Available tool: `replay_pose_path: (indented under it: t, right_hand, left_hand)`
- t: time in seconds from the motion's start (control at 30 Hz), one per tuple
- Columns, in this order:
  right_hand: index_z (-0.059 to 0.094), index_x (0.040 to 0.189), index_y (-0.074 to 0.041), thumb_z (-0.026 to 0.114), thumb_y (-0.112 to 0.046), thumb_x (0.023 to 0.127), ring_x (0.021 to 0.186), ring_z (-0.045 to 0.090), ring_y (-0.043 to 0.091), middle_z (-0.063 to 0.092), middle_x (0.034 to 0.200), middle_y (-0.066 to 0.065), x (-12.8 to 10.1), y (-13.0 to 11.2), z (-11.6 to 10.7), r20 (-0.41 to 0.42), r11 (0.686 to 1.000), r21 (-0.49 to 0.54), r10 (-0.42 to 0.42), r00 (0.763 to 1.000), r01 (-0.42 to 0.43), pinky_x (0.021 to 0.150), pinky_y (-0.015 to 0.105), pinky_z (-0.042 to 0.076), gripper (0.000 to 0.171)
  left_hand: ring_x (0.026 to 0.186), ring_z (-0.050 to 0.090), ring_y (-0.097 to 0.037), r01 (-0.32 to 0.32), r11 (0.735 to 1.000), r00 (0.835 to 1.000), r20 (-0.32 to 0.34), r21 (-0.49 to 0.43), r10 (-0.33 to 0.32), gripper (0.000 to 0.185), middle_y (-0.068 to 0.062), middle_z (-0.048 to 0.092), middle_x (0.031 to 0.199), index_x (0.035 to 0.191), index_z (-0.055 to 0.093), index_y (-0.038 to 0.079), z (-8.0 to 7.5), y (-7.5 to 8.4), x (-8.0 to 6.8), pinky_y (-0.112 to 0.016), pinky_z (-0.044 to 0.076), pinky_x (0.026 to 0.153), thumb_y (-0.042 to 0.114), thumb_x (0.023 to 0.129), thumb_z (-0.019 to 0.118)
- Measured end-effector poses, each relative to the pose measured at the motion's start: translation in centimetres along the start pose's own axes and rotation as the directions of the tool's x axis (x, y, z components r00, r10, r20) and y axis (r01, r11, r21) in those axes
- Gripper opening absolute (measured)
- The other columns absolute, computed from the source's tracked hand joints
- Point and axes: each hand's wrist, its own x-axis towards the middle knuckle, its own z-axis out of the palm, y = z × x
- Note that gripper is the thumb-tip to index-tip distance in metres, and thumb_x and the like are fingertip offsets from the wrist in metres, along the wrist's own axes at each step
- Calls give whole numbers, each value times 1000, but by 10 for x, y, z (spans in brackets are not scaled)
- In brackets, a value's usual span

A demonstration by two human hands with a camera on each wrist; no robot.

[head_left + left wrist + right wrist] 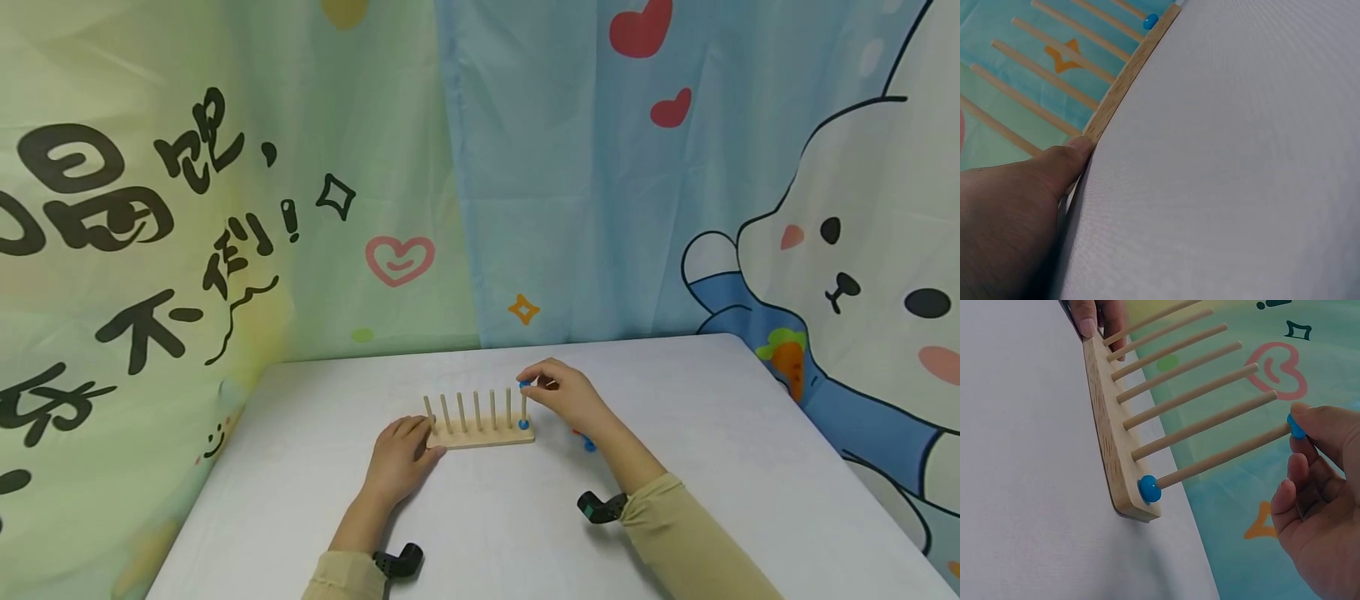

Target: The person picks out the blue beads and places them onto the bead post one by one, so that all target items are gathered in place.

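Observation:
A wooden peg board with a row of several upright pegs stands on the white table. My left hand grips its left end, the thumb along the front edge and fingers behind. At the far right peg, my right hand pinches a blue bead between thumb and fingertip, right at the peg's top end. Another blue bead sits at the base of that same peg. The other pegs carry no beads.
Partly hidden by the right forearm, a blue bead and a bit of red lie on the white table. Each wrist wears a black camera, the left one and right one close above the table. A printed curtain hangs behind.

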Motion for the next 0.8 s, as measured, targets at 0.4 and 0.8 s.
replay_pose_path:
  t: [0.4,0.8]
  right_hand:
    - [71,114,-17,70,-24,93,93,55,20,64,104,-1,-1,8,7,3,1000,-21,23,1000,-23,83,35,50,22]
    - [71,111,-18,72,-21,91,90,56,17,66,103,1,-4,15,18,-9,995,-8,95,995,-95,76,30,49,20]
  left_hand:
    - [133,50,-33,-2,1000,1000,-7,9,2,57,-8,61,137,136,60,10,-1,1,0,-53,37,114,46,93,65]
    - [133,50,-33,-5,1000,1000,-14,7,5,57,-8,60,137,137,60,11,0,1,0,-53,37,113,46,93,65]
